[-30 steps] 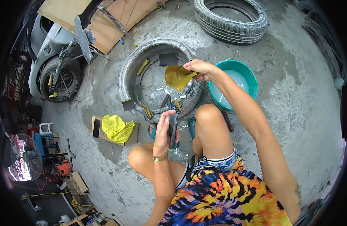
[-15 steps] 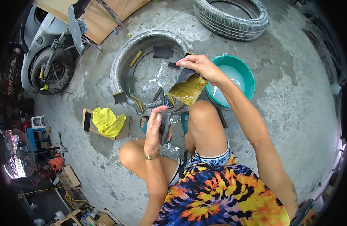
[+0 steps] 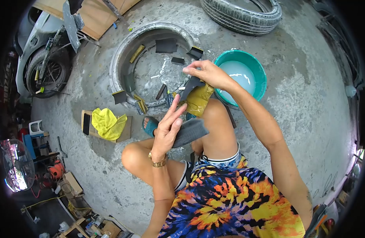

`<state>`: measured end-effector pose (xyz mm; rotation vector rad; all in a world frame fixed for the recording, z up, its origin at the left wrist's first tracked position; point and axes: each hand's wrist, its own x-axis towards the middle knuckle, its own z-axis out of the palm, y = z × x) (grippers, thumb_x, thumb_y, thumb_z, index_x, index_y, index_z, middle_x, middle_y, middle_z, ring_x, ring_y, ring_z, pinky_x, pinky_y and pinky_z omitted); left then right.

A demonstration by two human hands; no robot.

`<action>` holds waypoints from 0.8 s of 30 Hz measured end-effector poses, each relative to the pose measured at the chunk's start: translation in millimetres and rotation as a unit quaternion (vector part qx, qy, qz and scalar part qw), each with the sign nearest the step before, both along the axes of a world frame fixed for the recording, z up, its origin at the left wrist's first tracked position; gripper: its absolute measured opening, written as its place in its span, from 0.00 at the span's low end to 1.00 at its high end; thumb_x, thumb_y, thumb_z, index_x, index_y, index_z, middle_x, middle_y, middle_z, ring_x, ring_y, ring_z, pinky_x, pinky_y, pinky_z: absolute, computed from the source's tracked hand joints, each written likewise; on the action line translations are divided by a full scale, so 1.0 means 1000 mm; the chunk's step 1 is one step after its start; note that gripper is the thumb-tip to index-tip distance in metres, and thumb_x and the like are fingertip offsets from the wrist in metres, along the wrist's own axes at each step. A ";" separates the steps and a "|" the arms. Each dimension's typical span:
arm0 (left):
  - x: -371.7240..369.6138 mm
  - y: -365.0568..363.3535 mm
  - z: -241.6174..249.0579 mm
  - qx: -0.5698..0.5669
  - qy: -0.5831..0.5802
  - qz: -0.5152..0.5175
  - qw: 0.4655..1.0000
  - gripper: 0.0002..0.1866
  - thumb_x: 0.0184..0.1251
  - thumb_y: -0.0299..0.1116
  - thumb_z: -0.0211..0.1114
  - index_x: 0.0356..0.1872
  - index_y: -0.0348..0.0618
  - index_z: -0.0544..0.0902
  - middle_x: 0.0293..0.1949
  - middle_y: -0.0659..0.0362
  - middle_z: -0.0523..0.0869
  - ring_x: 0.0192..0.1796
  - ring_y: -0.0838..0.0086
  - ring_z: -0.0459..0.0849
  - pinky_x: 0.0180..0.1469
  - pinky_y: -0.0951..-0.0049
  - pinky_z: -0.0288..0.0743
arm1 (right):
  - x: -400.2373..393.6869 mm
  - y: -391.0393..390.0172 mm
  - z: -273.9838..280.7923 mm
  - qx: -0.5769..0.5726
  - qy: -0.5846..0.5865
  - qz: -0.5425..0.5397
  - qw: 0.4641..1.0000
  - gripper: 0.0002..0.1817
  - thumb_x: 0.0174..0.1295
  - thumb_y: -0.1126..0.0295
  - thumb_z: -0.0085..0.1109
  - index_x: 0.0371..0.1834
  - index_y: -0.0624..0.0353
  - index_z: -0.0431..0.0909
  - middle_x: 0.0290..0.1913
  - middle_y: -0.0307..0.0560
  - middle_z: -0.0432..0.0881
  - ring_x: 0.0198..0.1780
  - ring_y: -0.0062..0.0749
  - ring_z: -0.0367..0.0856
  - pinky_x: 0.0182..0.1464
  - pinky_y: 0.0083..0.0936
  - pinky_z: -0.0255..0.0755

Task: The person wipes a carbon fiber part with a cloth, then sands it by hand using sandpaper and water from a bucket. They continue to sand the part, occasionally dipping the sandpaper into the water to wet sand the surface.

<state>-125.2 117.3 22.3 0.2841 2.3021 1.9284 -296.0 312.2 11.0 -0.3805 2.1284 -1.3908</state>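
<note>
My left hand (image 3: 167, 131) is closed around a dark grey ribbed block (image 3: 191, 133), with some fingers stretched forward above it. Beyond it, my right hand (image 3: 210, 74) pinches a sheet of sandpaper (image 3: 199, 101), whose yellow-brown back faces up and whose dark side curls over at the left. The sheet hangs above my raised knee, near the left fingertips. A tire ring (image 3: 116, 59) lies on the floor in front, with black and yellow pieces on and inside it. To its right stands a green basin (image 3: 263, 79) of cloudy water.
A yellow cloth (image 3: 108, 123) lies on a cardboard box (image 3: 125, 131) at the left. Another tire (image 3: 242, 18) lies at the top. A fan (image 3: 16, 164), tools and cables are at the lower left; a wheel (image 3: 49, 73) is at the upper left.
The block in my left hand has turned, so its long ribbed face now shows and points right. The sandpaper has swung down and leftward, closer to my left hand. The view has shifted slightly.
</note>
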 end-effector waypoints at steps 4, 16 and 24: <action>0.002 -0.004 -0.018 -0.016 -0.040 0.068 0.997 0.31 0.77 0.51 0.48 0.69 0.37 0.67 0.38 0.58 0.87 0.38 0.78 0.84 0.43 0.78 0.77 | 0.006 -0.014 -0.025 -0.098 0.114 -0.059 0.987 0.41 0.67 0.32 0.38 0.52 0.62 0.81 0.24 0.42 0.80 0.26 0.19 0.72 0.33 0.19 0.65; 0.003 -0.011 -0.028 -0.035 0.043 0.043 0.998 0.29 0.77 0.45 0.48 0.68 0.31 0.65 0.62 0.47 0.76 0.36 0.69 0.84 0.38 0.75 0.78 | 0.011 0.009 -0.009 -0.060 -0.117 -0.057 0.990 0.52 0.56 0.22 0.40 0.51 0.70 0.78 0.24 0.43 0.77 0.25 0.22 0.71 0.25 0.20 0.63; 0.009 0.008 -0.033 -0.086 0.068 0.095 0.989 0.20 0.78 0.39 0.49 0.52 0.29 0.79 0.64 0.50 0.76 0.61 0.67 0.78 0.64 0.75 0.65 | 0.006 0.037 -0.008 -0.055 -0.016 -0.030 0.998 0.36 0.56 0.56 0.68 0.64 0.67 0.69 0.48 0.46 0.81 0.50 0.27 0.78 0.50 0.24 0.71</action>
